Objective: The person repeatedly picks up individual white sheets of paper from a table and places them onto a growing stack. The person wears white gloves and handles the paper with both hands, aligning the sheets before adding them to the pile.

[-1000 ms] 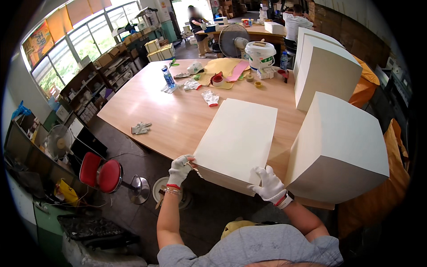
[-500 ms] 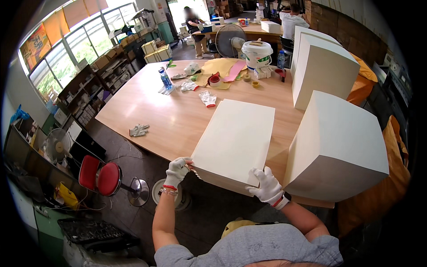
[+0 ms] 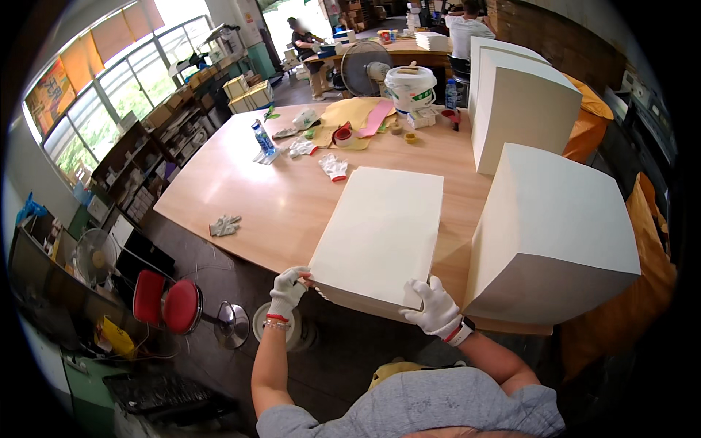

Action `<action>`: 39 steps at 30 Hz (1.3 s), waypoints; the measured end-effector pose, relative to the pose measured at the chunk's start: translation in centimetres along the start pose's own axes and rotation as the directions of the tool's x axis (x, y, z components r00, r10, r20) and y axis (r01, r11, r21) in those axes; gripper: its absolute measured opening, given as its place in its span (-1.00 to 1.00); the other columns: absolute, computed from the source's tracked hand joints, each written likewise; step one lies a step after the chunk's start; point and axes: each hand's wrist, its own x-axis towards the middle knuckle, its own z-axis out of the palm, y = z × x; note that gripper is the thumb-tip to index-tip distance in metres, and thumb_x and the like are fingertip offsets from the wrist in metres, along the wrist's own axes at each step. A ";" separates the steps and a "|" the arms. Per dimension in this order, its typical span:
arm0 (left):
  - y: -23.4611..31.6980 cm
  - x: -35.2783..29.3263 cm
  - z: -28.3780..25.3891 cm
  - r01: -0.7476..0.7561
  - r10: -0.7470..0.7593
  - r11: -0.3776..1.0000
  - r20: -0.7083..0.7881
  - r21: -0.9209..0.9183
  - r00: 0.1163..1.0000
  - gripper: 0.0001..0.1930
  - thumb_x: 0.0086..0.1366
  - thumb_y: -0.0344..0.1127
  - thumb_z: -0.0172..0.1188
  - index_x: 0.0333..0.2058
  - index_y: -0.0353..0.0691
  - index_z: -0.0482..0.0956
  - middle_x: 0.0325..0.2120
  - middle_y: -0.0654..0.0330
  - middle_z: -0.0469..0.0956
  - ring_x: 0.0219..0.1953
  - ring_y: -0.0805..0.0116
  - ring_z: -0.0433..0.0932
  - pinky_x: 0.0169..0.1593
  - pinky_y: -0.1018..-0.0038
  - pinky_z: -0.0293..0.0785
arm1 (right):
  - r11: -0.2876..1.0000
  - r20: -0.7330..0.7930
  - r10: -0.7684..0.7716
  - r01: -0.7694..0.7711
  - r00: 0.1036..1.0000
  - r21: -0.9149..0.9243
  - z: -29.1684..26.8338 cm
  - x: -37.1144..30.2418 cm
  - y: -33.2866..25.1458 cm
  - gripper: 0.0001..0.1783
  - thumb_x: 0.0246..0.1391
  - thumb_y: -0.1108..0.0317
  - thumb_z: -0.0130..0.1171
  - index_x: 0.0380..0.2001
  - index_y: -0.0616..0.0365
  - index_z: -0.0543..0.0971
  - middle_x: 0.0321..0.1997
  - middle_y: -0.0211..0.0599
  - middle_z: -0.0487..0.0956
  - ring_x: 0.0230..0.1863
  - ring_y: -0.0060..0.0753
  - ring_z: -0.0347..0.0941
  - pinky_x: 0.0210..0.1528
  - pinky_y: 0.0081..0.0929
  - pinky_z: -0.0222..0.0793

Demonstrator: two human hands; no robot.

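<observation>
A stack of large cream-white paper sheets [image 3: 380, 230] lies near the front edge of the wooden table [image 3: 263, 233]. At its near left corner, my left hand [image 3: 287, 290], in a white knitted glove with bare fingertips, pinches the edges of the sheets. A ruffled, stepped edge shows just beside those fingers. My right hand [image 3: 436, 306], gloved too, is at the near right corner with fingers spread and the thumb side against the paper. Just to its right stands a much taller stack of white paper [image 3: 558, 212].
More tall paper stacks [image 3: 522, 106] stand at the far right. Loose gloves [image 3: 225, 225], a water bottle [image 3: 263, 139], tape rolls [image 3: 410, 137] and a white bucket [image 3: 410, 87] lie farther back. A red swivel chair [image 3: 181, 306] is at left; two people are beyond the table.
The view has shifted slightly. Both hands stay at the near corners of the paper stack, with little visible movement.
</observation>
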 end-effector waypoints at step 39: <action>58.7 9.9 22.8 -0.847 0.846 0.340 0.527 -0.409 0.084 -0.76 0.13 -0.49 0.31 -0.19 -0.23 0.58 -0.11 0.11 0.62 -0.08 0.06 0.61 -0.06 0.25 0.57 | 0.848 -0.868 0.083 -0.493 0.490 -0.197 -40.5 -18.6 6.9 -0.58 0.30 0.09 0.11 -0.54 0.19 0.47 -0.54 -0.06 0.49 -0.47 0.06 0.47 -0.38 -0.12 0.33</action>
